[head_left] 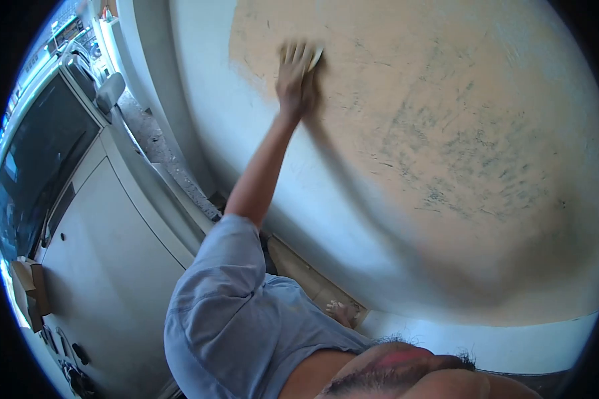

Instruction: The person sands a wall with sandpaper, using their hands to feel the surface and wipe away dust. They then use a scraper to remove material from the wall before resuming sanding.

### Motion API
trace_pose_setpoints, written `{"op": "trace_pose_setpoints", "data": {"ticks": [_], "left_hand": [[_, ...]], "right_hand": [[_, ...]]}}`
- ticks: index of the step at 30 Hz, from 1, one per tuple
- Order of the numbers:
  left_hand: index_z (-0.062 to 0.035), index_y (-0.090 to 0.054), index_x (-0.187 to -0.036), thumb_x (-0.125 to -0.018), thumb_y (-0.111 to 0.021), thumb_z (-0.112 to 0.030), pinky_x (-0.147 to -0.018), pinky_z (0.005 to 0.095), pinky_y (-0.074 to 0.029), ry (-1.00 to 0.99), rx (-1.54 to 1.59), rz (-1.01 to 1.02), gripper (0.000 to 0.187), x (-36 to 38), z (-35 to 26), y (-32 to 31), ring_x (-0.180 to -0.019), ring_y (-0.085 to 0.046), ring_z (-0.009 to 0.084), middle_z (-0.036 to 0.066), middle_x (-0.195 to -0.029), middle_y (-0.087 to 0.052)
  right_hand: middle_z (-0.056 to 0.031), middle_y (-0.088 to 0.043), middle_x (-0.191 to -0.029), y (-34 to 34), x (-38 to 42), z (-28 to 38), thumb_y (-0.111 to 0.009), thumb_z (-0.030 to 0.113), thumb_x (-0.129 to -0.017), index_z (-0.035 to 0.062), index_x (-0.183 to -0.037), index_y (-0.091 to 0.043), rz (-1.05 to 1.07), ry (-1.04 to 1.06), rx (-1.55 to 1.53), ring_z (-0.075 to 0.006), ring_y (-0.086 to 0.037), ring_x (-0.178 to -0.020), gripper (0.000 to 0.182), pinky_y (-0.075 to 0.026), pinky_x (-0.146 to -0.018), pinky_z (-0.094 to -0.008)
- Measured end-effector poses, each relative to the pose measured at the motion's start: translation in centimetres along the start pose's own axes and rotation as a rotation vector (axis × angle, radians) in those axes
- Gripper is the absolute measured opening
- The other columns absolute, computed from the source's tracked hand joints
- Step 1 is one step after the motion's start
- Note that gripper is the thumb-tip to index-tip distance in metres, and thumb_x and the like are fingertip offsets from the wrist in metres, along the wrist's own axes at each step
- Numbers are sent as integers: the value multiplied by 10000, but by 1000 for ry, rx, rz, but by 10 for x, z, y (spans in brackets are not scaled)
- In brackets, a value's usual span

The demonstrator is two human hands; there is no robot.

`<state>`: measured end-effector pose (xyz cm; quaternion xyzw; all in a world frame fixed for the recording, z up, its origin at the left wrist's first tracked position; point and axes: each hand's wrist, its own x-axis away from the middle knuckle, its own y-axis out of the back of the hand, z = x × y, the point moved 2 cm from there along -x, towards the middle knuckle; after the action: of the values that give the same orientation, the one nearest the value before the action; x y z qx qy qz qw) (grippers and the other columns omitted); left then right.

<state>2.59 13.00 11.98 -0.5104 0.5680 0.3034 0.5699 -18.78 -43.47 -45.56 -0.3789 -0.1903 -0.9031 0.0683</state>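
My left hand (pixel 296 78) is stretched up against a curved panel (pixel 246 126), its back towards the camera and its fingers nearly straight and slightly blurred. A thin pale sheet (pixel 317 58) is pressed under the fingers, with one edge showing beside them. Beneath it lies a large tan patch (pixel 393 86) with dark scratch-like marks, densest at the lower right. The hand rests near the patch's upper left edge. My right hand is not in view.
A pale vehicle (pixel 113 233) with a dark window and a side mirror (pixel 110 92) stands at the left. A cardboard box (pixel 36 289) is at the far left. What looks like a bare foot (pixel 340 312) shows below the panel.
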Motion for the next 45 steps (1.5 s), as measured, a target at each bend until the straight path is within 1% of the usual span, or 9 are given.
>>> {"op": "trace_pose_setpoints", "data": {"ticks": [3,7,10,12,17,26,32,39,45], "left_hand": [[46,-608,-1214,-947,-490,-78,-1128,507,-271,219,-51,62,317,81,13,23,-1278,-470,431,248,-1294,-565],[-9,-623,-1210,-966,-452,-98,-1123,433,-299,167,-15,-83,311,-42,38,2,-1277,-490,372,212,-1289,-580],[-53,-629,-1221,-972,-468,-113,-1091,396,-344,476,101,134,303,-110,71,4,-1288,-486,340,176,-1299,-581],[-52,-634,-1216,-959,-495,-89,-1080,391,-360,-16,47,15,296,-106,81,12,-1291,-484,338,173,-1306,-578],[37,-581,-1264,-947,-462,1,-1166,459,-205,258,-39,68,340,64,106,57,-1377,-361,346,207,-1373,-510],[-44,-588,-1272,-957,-500,-117,-1035,353,-400,89,10,5,336,-107,109,23,-1275,-509,303,190,-1330,-544],[15,-619,-1217,-939,-509,-81,-1144,507,-246,349,-26,81,314,114,62,50,-1315,-433,419,226,-1327,-545],[-86,-612,-1250,-897,-601,-147,-1091,455,-360,-109,171,81,359,-160,32,-14,-1286,-476,333,132,-1291,-592],[-99,-645,-1228,-909,-513,-104,-1136,512,-284,-9,64,95,344,-79,-3,-15,-1258,-518,357,128,-1300,-598]], "right_hand": [[-110,-703,-879,-1,4,9,-528,228,-955,8,-1064,-645,11,31,6,-157,-656,-682,272,-486,-534,-277],[-111,-703,-881,-3,2,24,-527,227,-956,6,-1066,-644,15,66,18,-158,-657,-683,274,-487,-537,-278],[-113,-703,-882,-7,1,35,-526,226,-956,4,-1067,-644,18,78,26,-159,-657,-685,275,-488,-539,-279],[-113,-703,-883,-7,0,41,-525,225,-956,3,-1068,-644,18,85,31,-159,-657,-685,275,-489,-540,-279],[-116,-703,-885,-10,-2,57,-523,224,-957,1,-1070,-643,22,104,54,-160,-658,-687,277,-491,-543,-281],[-120,-703,-889,-4,-1,76,-520,221,-958,-4,-1074,-642,13,135,104,-161,-659,-691,280,-494,-549,-284],[-122,-704,-892,-8,1,93,-518,219,-959,-7,-1077,-641,9,136,120,-162,-660,-693,282,-497,-553,-286],[-125,-704,-896,-11,-15,120,-516,216,-960,-10,-1080,-640,-9,150,126,-164,-661,-696,285,-499,-558,-288],[-128,-704,-898,-15,-19,141,-514,214,-960,-13,-1082,-639,-26,130,137,-165,-662,-698,287,-502,-562,-290]]}}
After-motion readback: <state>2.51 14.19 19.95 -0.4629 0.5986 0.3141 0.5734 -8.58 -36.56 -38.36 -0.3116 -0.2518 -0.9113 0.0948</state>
